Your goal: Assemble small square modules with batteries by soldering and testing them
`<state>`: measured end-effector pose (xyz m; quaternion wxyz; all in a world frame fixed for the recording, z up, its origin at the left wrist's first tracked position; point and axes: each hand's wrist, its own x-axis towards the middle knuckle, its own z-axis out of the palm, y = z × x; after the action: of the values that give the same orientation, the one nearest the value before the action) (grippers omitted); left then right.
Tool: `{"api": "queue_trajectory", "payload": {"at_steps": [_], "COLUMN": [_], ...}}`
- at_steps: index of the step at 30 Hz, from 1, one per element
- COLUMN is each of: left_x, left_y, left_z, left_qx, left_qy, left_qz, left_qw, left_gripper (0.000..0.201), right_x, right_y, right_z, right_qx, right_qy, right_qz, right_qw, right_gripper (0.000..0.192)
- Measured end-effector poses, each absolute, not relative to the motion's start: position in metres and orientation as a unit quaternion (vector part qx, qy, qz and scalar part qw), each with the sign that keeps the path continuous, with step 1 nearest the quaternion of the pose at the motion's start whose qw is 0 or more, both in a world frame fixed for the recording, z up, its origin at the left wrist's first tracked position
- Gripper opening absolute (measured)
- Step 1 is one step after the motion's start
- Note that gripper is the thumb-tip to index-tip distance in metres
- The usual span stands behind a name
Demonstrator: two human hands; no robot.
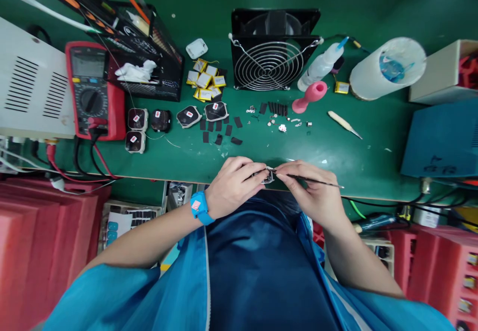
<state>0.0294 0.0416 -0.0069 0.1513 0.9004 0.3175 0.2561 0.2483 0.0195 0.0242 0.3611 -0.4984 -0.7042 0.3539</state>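
Note:
At the bench's front edge my left hand [237, 181] is closed around a small watch case [269, 176], most of which its fingers hide. My right hand [311, 186] pinches a thin dark tool [321, 180], perhaps tweezers, whose tip reaches the case. Beyond the hands lie several black adhesive pieces [228, 130] and tiny loose parts [283, 128]. Watch cases with stickered screens, one of them a grey-rimmed case [215, 111], rest farther left. A heap of yellow-edged battery cells [204, 79] lies behind them.
A black fan [274, 52] stands at the back centre. Right of it are a clear bottle [321, 64], a pink handle [309, 97], a white tub [388, 67] and a pointed tool [344, 124]. On the left are a red multimeter [93, 89] and a black organizer [164, 67].

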Motion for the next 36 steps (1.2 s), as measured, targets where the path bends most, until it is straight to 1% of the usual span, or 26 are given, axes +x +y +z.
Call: {"api": "queue_trajectory", "payload": {"at_steps": [4,6,12,14,16,19,22,25,28,32,36], "left_x": [0.031,0.031,0.021,0.013,0.004,-0.005,-0.003,0.005,0.012,0.013,0.012], "left_y": [0.041,0.04,0.042,0.042,0.043,0.041,0.04,0.041,0.043,0.045,0.045], "left_z": [-0.004,-0.003,-0.003,-0.003,-0.002,0.001,0.002,0.002,0.0,-0.001,0.0], "left_qx": [0.903,0.901,0.864,0.858,0.861,0.859,0.854,0.859,0.864,0.859,0.861], "left_qy": [0.322,0.329,0.336,0.334,0.34,0.358,0.363,0.346,0.333,0.333,0.336], "left_qz": [0.238,0.224,0.26,0.263,0.256,0.253,0.263,0.272,0.28,0.284,0.281], "left_qw": [0.158,0.171,0.271,0.287,0.28,0.264,0.262,0.261,0.255,0.264,0.257], "left_gripper": [0.02,0.019,0.03,0.025,0.016,0.012,0.019,0.025,0.019,0.01,0.011], "right_x": [0.239,0.238,0.259,0.267,0.272,0.266,0.249,0.232,0.226,0.229,0.23], "right_y": [0.014,0.012,0.012,0.01,0.007,0.0,-0.004,-0.005,-0.006,-0.007,-0.009], "right_z": [0.029,0.029,0.016,0.01,0.005,0.004,0.006,0.008,0.006,0.003,0.001], "right_qx": [-0.5,-0.506,-0.545,-0.555,-0.558,-0.54,-0.501,-0.481,-0.48,-0.45,-0.432], "right_qy": [-0.745,-0.739,-0.574,-0.526,-0.511,-0.54,-0.575,-0.606,-0.628,-0.646,-0.647], "right_qz": [0.288,0.287,0.425,0.452,0.458,0.444,0.44,0.411,0.384,0.388,0.405], "right_qw": [0.335,0.339,0.438,0.458,0.467,0.468,0.474,0.482,0.476,0.478,0.481], "right_gripper": [0.018,0.017,0.008,0.006,0.005,0.009,0.011,0.01,0.01,0.014,0.016]}}
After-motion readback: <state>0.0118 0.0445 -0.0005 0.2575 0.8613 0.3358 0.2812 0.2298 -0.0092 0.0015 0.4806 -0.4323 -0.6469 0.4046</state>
